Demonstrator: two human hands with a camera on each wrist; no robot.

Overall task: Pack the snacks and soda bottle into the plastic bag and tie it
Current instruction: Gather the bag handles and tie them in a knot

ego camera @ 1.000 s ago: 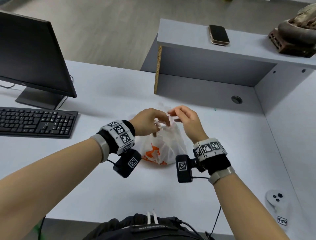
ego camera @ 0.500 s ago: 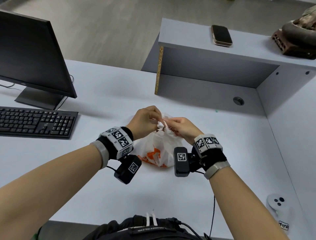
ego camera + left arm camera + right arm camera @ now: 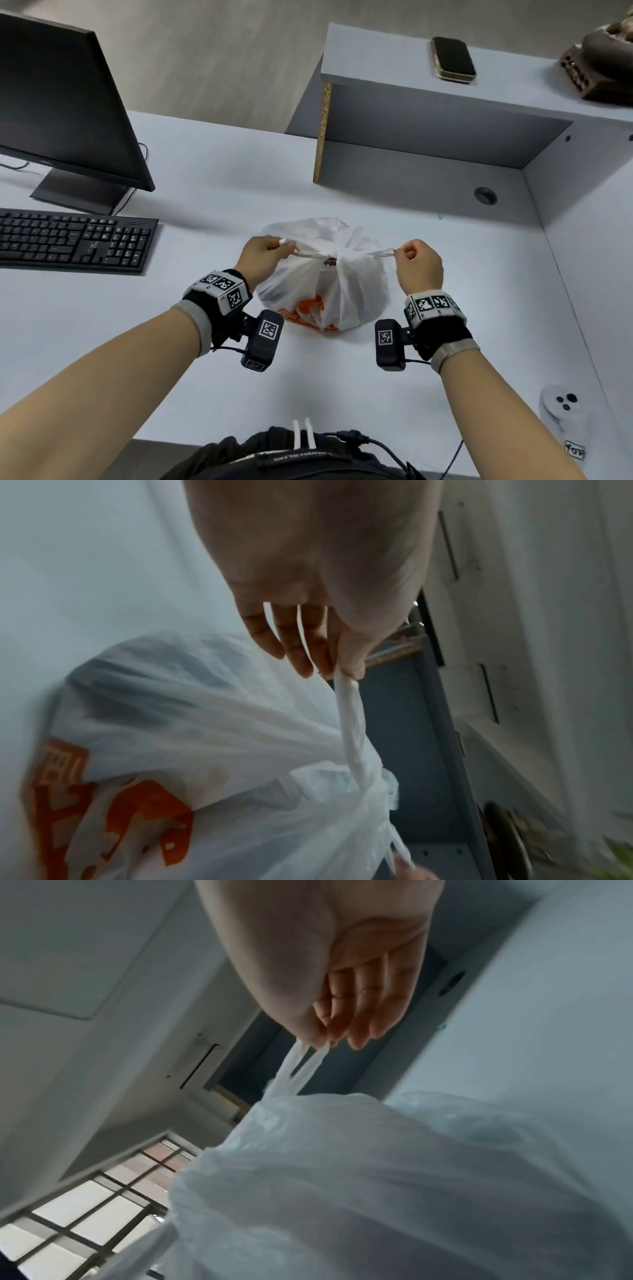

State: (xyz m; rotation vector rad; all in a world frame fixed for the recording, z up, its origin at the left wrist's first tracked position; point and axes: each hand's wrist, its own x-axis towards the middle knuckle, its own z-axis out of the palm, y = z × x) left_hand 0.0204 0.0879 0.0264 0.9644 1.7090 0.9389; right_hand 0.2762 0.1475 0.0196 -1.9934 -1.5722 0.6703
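Tying step: left hand (image 3: 263, 254) and right hand (image 3: 418, 262) each pinch a bag (image 3: 329, 291) handle; next, cinch the knot.

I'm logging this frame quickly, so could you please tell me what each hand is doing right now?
Left hand: closed, pinching the plastic bag's left handle.
Right hand: closed, pinching its right handle.

One bag (image 3: 342, 291), two hands (image 3: 263, 255), one phone (image 3: 452, 58).
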